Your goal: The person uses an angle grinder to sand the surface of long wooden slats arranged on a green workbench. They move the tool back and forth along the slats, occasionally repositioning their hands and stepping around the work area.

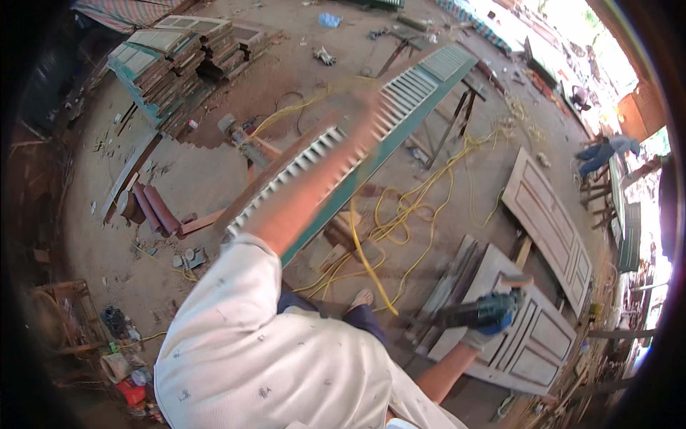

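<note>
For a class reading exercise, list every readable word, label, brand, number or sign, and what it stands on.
No text can be read.
Pale shirt: small dark marks, too small to make out as letters.
Dark tool in the right hand: blurred, nothing legible.

Toward the floor's far left corner stood a stack of old panels (168, 43), with a striped sheet (125, 13) behind it. A blue plastic bag (329, 20) and a crumpled pale rag (324, 56) lay along the floor's far side. Two reddish-brown curved pieces (158, 207) rested near its left edge. Toward its right edge, a grey door (549, 229) lay flat, and beyond that another person (599, 154) bent forward.
</note>
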`<state>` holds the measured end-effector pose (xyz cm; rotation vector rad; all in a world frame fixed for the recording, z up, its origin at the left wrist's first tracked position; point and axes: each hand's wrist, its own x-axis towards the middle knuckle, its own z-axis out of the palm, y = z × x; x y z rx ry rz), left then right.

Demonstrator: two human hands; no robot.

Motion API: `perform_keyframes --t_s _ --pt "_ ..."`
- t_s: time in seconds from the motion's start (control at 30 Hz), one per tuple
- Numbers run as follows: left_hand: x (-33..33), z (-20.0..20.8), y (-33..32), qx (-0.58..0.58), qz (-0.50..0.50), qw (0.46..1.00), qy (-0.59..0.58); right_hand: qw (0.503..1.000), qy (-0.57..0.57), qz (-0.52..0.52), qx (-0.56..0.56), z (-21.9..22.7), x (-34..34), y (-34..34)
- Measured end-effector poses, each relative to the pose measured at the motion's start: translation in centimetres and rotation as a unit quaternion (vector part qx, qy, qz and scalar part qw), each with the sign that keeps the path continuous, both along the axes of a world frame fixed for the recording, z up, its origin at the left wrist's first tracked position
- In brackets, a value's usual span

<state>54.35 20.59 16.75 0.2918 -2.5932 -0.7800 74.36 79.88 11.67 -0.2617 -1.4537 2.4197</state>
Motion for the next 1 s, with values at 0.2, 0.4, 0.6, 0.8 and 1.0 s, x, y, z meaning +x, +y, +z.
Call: perform_keyframes --t_s 0.2,0.4,0.6,0.8,1.0 --pt "5.0 0.6 36.7 0.058 -0.469 0.88 -0.046 0.994 0.061 -0.012 0.089 5.4 0.2 21.1" --pt "18.1 -7.3 30.1 0.189 -0.317 0.888 -0.274 0.992 0.009 -0.125 0.033 4.1 2.1 30.3" --pt "26.5 -9.4 14.8 0.199 0.015 0.947 -0.253 0.991 -0.014 -0.112 0.078 0.2 -0.6 28.1" --pt "26.2 -11.5 -2.7 0.149 0.252 0.939 -0.181 0.993 0.002 -0.015 0.116 -2.4 -4.2 22.0" --pt "20.4 -18.5 -19.9 0.274 0.391 0.839 -0.26 0.929 -0.099 -0.197 0.297 7.2 -5.6 -1.0"
